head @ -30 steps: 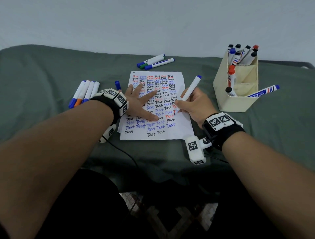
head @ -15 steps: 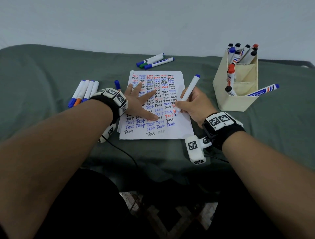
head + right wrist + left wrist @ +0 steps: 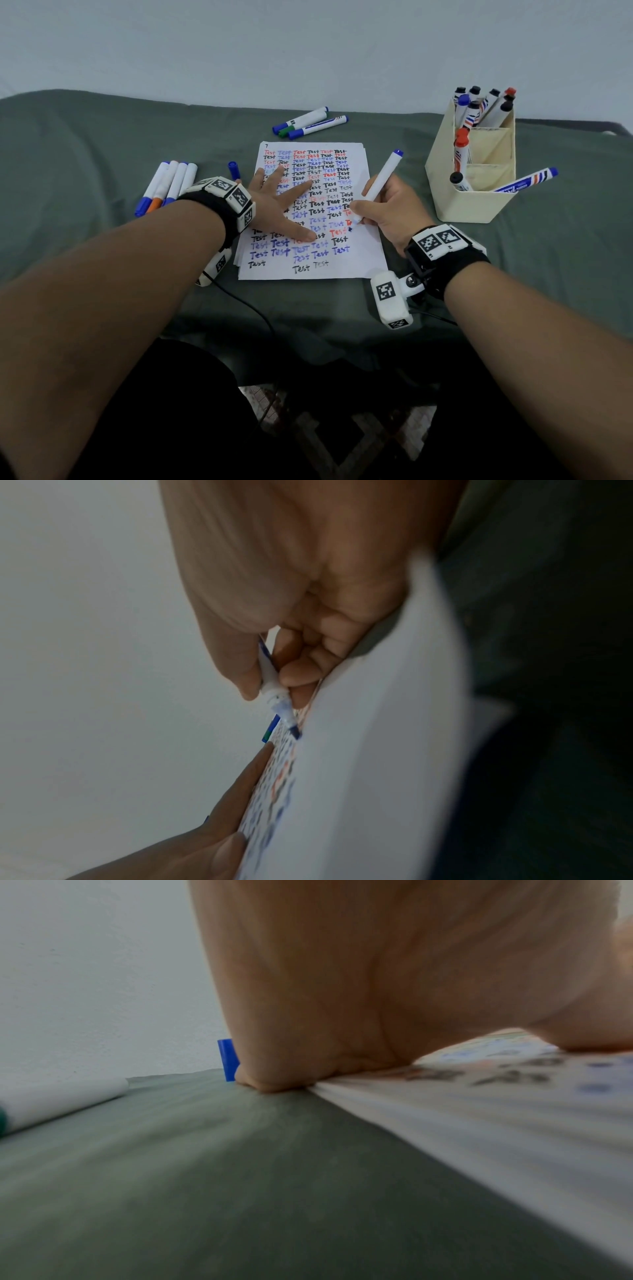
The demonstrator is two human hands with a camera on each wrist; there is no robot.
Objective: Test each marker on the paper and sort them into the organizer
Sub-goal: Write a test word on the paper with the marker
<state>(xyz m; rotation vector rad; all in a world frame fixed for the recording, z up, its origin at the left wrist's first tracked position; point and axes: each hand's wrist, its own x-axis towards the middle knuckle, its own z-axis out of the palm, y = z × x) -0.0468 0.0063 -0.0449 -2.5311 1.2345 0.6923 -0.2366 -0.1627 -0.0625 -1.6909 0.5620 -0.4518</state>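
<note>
A white paper (image 3: pixel 363 260) covered with rows of "Test" words lies in the middle of the green cloth. My left hand (image 3: pixel 281 202) lies flat on it with fingers spread, and its palm (image 3: pixel 377 974) presses the paper's left edge (image 3: pixel 462 1110). My right hand (image 3: pixel 387 209) grips an uncapped blue marker (image 3: pixel 380 181) like a pen. The marker's tip (image 3: pixel 294 731) touches the paper (image 3: pixel 377 723) near the right margin. A loose blue cap (image 3: pixel 234 169) lies by my left wrist; it also shows in the left wrist view (image 3: pixel 227 1058).
A cream organizer (image 3: pixel 469 198) with several markers stands at the right; one marker (image 3: pixel 527 180) leans over its front edge. Several markers (image 3: pixel 168 186) lie at the left, and three markers (image 3: pixel 308 122) lie beyond the paper. The wall rises behind.
The marker tip has shifted slightly on the paper near the right margin. My left hand has stayed flat on the sheet.
</note>
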